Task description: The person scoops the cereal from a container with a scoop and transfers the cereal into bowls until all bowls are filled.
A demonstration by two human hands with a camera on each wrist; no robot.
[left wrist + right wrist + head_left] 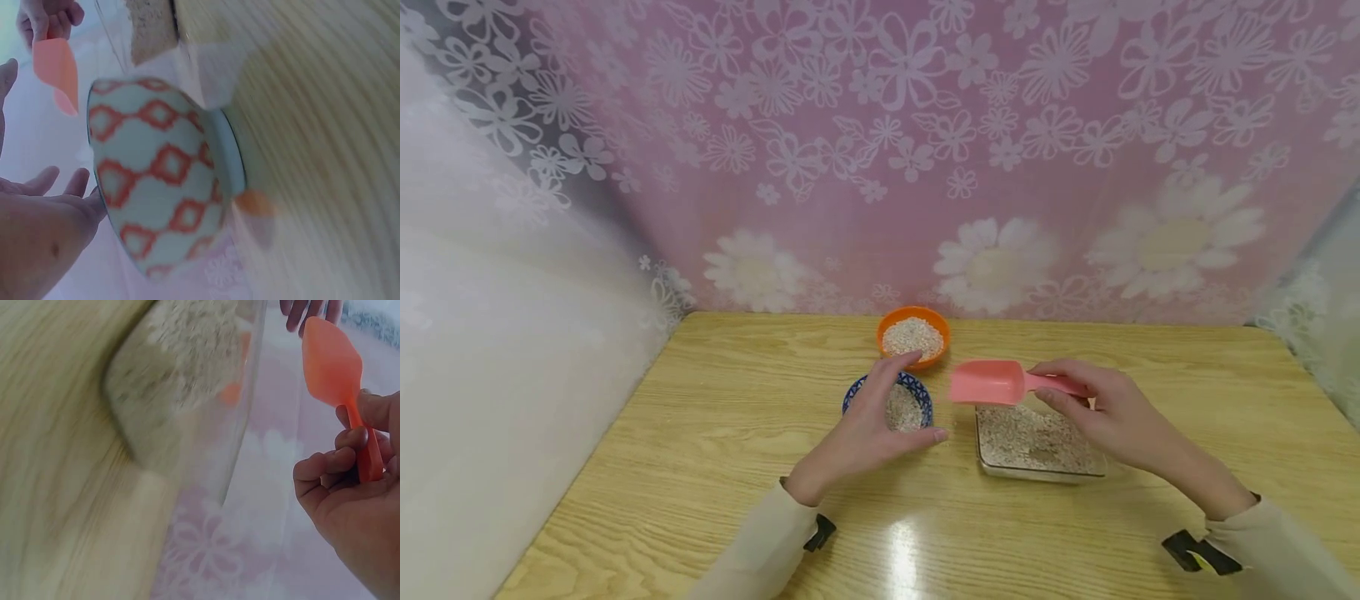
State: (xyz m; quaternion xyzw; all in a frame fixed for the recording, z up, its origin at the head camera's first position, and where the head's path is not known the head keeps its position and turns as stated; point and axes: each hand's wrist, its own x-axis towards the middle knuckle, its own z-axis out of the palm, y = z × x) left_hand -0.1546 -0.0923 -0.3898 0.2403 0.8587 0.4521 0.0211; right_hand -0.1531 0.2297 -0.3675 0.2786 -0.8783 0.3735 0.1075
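My right hand (1116, 410) holds a pink scoop (988, 383) by its handle, level above the far edge of a clear rectangular container (1045, 477) of oat flakes. No flakes show in the scoop's bowl. In the right wrist view, thumb and fingers curl round the handle of the scoop (332, 362). Over a small bowl (922, 389) with a blue patterned inside, my left hand (865, 425) spreads thumb and fingers apart, partly hiding the flakes in it. Red diamonds cover this bowl's white outside (159, 169) in the left wrist view.
Behind the patterned bowl stands an orange bowl (947, 337) of pale flakes. All stand on a wood-grain table (737, 400). A pink flowered curtain (850, 208) hangs along the back edge, with pale sheeting (512, 333) at the left.
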